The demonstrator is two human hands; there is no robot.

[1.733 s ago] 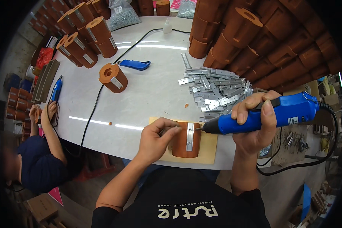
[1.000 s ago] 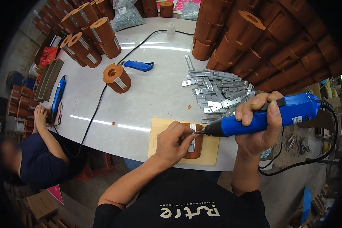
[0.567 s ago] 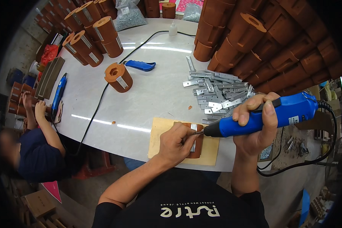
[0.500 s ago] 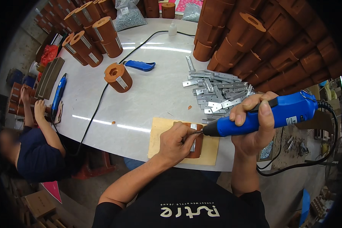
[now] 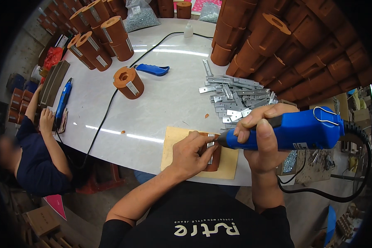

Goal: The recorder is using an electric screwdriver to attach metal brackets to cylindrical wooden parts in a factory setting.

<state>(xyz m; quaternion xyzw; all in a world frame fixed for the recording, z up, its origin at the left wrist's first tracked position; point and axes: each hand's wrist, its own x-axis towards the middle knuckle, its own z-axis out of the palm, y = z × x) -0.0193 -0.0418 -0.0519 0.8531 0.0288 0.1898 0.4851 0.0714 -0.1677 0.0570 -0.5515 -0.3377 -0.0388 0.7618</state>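
Observation:
A reddish-brown cylindrical block (image 5: 214, 162) lies on its side on a yellow board (image 5: 168, 153) at the table's near edge, a silver metal strip (image 5: 211, 144) along its upper face. My left hand (image 5: 189, 154) grips the block from the left, its index finger and thumb slightly apart beside the strip. In my right hand (image 5: 263, 138) is a blue electric screwdriver (image 5: 304, 129), fingers wrapped round its body. The tool lies nearly level, its black nose (image 5: 224, 139) pointing left at the strip by my left fingertips. Whether a screw sits under the tip is hidden.
A heap of metal strips (image 5: 239, 97) lies beyond the board. Brown cylinders (image 5: 268, 35) are stacked high at the back right. One cylinder (image 5: 128, 83) stands mid-table near a blue utility knife (image 5: 153, 69). A black cord (image 5: 107, 108) crosses the table. At left, a co-worker (image 5: 43, 159) sits near another blue screwdriver (image 5: 63, 99).
My right hand and the screwdriver have shifted a little left and turned slightly. My left thumb and index finger have parted from their pinch at the tip. The co-worker's arms have moved.

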